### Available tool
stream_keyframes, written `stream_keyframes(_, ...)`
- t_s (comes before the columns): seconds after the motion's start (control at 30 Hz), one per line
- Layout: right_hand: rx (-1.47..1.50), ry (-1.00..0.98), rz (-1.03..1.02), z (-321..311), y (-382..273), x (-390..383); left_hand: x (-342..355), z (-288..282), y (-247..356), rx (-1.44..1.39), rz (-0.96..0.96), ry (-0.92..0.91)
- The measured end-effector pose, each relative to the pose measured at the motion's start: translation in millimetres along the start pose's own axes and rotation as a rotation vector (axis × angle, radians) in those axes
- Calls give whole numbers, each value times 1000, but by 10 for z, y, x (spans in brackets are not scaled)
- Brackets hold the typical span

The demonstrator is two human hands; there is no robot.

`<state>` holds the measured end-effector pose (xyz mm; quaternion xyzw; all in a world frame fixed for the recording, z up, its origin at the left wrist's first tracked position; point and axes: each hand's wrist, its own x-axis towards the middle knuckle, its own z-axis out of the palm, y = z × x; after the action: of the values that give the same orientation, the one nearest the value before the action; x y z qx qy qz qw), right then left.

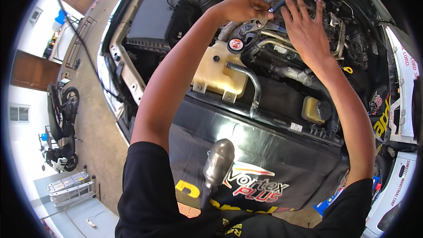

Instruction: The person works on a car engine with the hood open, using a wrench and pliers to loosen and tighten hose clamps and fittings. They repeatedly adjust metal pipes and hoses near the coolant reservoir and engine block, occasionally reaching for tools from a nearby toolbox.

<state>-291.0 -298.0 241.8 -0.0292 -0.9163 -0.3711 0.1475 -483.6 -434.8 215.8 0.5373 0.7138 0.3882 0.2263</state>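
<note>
My left hand (247,9) reaches over the engine (282,46), with thumb and fingers pinched at the end of a dark tube-shaped piece (277,5). Whether that piece is a hose or a tool handle I cannot tell. My right hand (306,31) lies across the engine just to the right, its fingers stretched out and spread. Its fingertips are near the piece's far end, which they partly hide. Metal pipes run beneath both hands. Below my left hand sits a yellowed plastic tank (218,72) with a round black cap (236,44) and a hose.
A black air filter box (152,15) stands at the left of the engine bay. A black printed cover (264,150) drapes over the car's front, and a silver-grey rounded object (219,163) shows before it. Motorbikes (61,114) and a folded ladder (72,187) are at far left.
</note>
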Motion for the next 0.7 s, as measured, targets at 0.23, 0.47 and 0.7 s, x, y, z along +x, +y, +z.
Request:
stream_keyframes(0.23, -49, -87, -137, 210, -2, 213, 267, 224, -711, -293, 172, 40)
stream_keyframes(0.47, -36, -70, -233, 146, -89, 270, 227, 209, -784, -500, 167, -15)
stream_keyframes(0.7, -49, -166, -133, 5, -232, 219, 283, 262, -823, -490, 230, -9)
